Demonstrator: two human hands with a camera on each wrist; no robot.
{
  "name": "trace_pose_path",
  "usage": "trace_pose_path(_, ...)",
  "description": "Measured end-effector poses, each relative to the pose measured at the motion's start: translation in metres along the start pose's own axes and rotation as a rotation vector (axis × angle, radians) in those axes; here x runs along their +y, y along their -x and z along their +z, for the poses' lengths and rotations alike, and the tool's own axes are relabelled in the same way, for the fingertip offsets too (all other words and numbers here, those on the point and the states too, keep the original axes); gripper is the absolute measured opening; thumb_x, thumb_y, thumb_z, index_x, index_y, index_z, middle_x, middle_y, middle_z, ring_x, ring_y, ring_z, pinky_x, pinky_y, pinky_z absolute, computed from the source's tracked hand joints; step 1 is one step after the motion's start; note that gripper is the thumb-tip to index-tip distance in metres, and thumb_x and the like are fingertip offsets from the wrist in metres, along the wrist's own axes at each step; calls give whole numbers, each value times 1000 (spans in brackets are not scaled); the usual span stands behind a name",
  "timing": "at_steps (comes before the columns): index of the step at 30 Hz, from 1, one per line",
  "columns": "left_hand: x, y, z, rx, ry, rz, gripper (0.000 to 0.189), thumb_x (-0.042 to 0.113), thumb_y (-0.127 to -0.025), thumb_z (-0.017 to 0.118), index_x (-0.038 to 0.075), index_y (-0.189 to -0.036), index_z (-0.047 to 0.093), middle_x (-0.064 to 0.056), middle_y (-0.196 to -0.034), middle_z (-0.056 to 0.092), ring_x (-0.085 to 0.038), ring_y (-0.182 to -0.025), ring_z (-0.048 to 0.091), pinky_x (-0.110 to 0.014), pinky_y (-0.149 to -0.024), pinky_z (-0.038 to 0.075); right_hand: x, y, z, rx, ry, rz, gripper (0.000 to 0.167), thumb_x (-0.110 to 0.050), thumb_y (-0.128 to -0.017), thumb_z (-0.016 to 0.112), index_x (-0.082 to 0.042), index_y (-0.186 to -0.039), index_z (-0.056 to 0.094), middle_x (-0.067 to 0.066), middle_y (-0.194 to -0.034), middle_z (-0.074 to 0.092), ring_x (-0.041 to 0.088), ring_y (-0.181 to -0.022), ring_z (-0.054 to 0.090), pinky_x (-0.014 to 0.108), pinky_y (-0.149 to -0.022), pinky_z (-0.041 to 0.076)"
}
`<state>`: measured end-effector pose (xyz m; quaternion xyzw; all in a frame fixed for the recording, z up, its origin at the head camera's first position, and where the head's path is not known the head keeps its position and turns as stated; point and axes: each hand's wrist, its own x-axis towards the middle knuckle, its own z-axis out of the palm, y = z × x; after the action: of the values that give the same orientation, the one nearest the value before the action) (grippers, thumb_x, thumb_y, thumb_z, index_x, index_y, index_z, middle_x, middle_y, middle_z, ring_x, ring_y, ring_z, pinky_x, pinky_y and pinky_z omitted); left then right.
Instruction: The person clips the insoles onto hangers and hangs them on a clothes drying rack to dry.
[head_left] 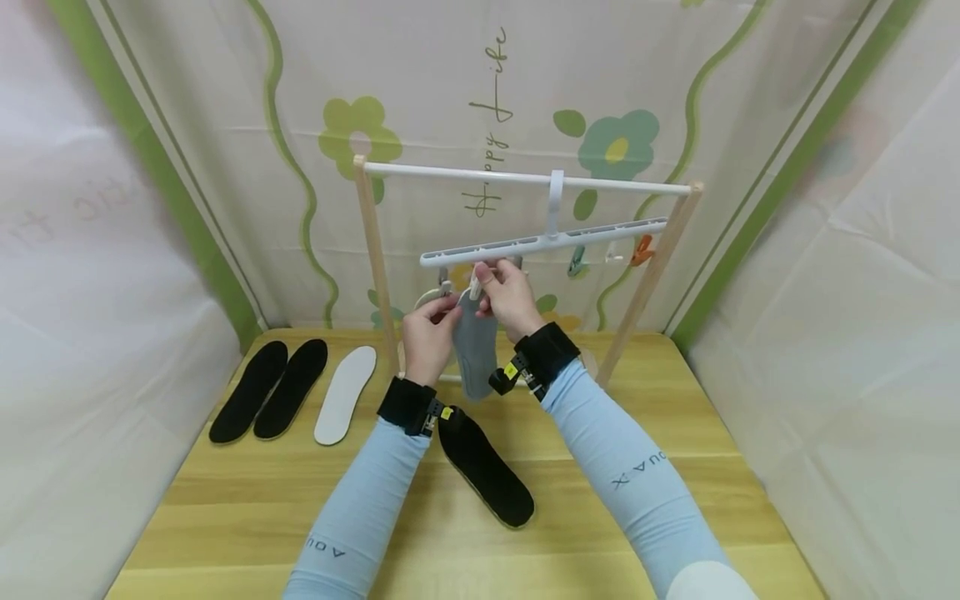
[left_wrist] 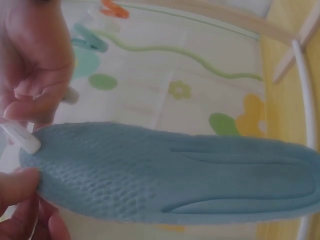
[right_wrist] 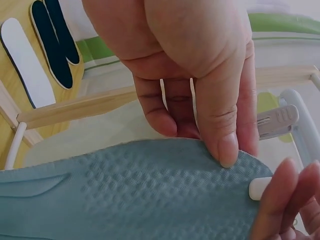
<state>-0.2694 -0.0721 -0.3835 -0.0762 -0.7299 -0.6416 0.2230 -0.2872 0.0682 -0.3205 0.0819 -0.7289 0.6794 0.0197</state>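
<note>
A grey-blue insole [head_left: 476, 354] hangs toe-up beneath a light grey clip hanger [head_left: 510, 248]. My left hand [head_left: 429, 342] pinches the insole's left edge near the top, its thumb on the textured face. At the same end my right hand [head_left: 516, 302] grips a white clip [left_wrist: 27, 140], whose tip lies over the insole's edge. Behind and to the left is a pale insole [right_wrist: 90, 131], beside a grey clip [right_wrist: 277, 122]; my left hand partly hides it in the head view.
The hanger hooks on the white bar [head_left: 465, 173] of a wooden-legged rack. A teal clip [head_left: 576, 261] and an orange clip [head_left: 642, 250] hang at its right. On the table lie a white insole [head_left: 345, 396] and several black insoles [head_left: 486, 471].
</note>
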Motion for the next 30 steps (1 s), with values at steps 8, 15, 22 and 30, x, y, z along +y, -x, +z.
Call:
trace_pose_path(8, 0, -2, 0, 0, -6, 21, 22, 3, -94, 67, 0, -114, 73, -15, -108, 72, -25, -92, 67, -37, -81, 55, -1, 2, -1, -17, 33, -27, 45, -37, -101, 52, -9, -136, 53, 11, -110, 64, 11, -59, 52, 25, -57, 54)
trace_pose_path(15, -2, 3, -1, -16, 2, -7, 26, 1, -95, 63, 0, -121, 70, -14, -121, 68, -26, -100, 67, -38, -87, 55, -1, 2, -3, -23, 21, 7, 39, -35, -101, 56, -12, -132, 57, 14, -114, 64, 13, -59, 53, 25, -55, 54)
trace_pose_path(22, -3, 6, -2, -19, -14, 7, 27, 0, -95, 61, -1, -121, 69, -15, -123, 67, -30, -102, 67, -40, -88, 54, -2, 3, -3, -15, 19, 16, 39, -34, -101, 56, -11, -132, 57, 10, -111, 65, 13, -59, 54, 28, -58, 56)
trace_pose_path(30, -5, 9, -3, -19, -31, 8, 29, -1, -94, 61, 0, -122, 69, -15, -123, 67, -32, -106, 65, -41, -89, 54, -5, 5, -4, -23, 21, 43, 46, -35, -101, 55, -10, -139, 53, 14, -117, 63, 13, -59, 55, 29, -60, 57)
